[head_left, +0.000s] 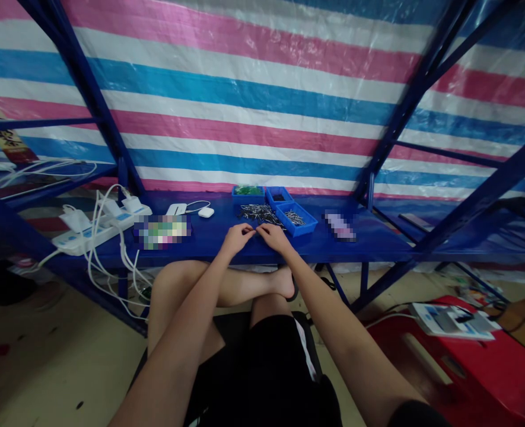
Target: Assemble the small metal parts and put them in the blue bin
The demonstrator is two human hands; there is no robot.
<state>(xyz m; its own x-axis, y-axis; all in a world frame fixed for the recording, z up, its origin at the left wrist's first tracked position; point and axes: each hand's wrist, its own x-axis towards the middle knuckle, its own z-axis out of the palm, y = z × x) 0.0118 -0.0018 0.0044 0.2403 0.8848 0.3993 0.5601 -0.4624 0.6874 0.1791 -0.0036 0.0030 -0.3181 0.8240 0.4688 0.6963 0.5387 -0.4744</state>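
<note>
A careless reach might scatter the heap of slim black-and-silver pieces (257, 213) on the flat blue worktop (375, 237), just beyond the bare left hand (239, 238) and right hand (271, 238) (grips open or closed, I cannot tell).

A shiny plastic sheet (253, 133) in pink, white and blue stripes forms the back wall, creased and catching pale glints of light. Blue metal posts (404, 110) slant up in front of it on both sides, joined by thin bars. A long blue table (378, 240) runs along the sheet's foot. At far left hangs a yellowish poster (9, 139) with dark lettering. The floor (66, 367) is dull beige with dark specks; a red stool (506, 362) stands at lower right.
</note>
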